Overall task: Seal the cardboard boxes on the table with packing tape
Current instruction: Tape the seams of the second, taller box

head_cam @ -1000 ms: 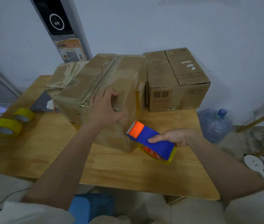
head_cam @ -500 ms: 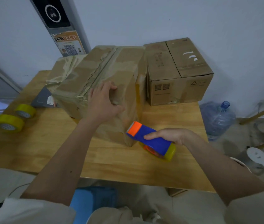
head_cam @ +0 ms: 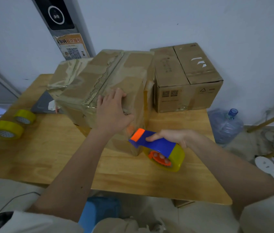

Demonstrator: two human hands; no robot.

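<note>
Left hand (head_cam: 114,113) pressed flat against near face of large taped box (head_cam: 106,81). Right hand (head_cam: 175,137) gripping blue tape dispenser (head_cam: 158,147), orange tip touching box's lower near corner. Second box (head_cam: 186,78) just beside. Two yellow tape rolls (head_cam: 13,126) at left on wooden table (head_cam: 49,157).

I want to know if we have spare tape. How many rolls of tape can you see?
3. Two yellow rolls lie loose at the table's left edge, a nearer one and a farther one. A third sits in the dispenser that the right hand holds. Boxes could hide others.
</note>
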